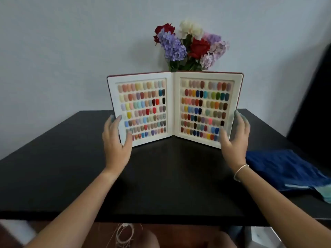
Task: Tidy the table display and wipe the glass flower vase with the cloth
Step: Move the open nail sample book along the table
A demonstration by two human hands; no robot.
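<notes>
Hands frame the open nail-colour swatch book (174, 106) from both sides. It stands upright on the black table (53, 158) with its two leaves angled toward the person like a V, a stance that lets it balance on its bottom edges and shows both pages of painted sample tips at once. The left hand (116, 140) sits at the outer lower corner of the left leaf, fingers spread and lying behind its edge while the thumb crosses the front of the frame; whether it truly grips or only rests there cannot be told. The right hand (234, 136), a pale bracelet (240, 171) on its wrist, mirrors it at the outer edge of the right leaf, fingers loosely parted and raised along the edge, thumb toward the page. Holding both outer edges low down probably serves to steady the book and set the angle of the leaves, or to slide it without tipping.

Directly behind the book rises a bunch of flowers (190, 45), red, white and lilac. The glass vase itself is hidden behind the leaves, so its condition cannot be judged. A blue cloth (283, 169) lies crumpled on the table near the right forearm, apart from both hands and within easy reach for the wiping, which by this arrangement looks not yet begun. The book likely has to shift before the vase can be reached.
</notes>
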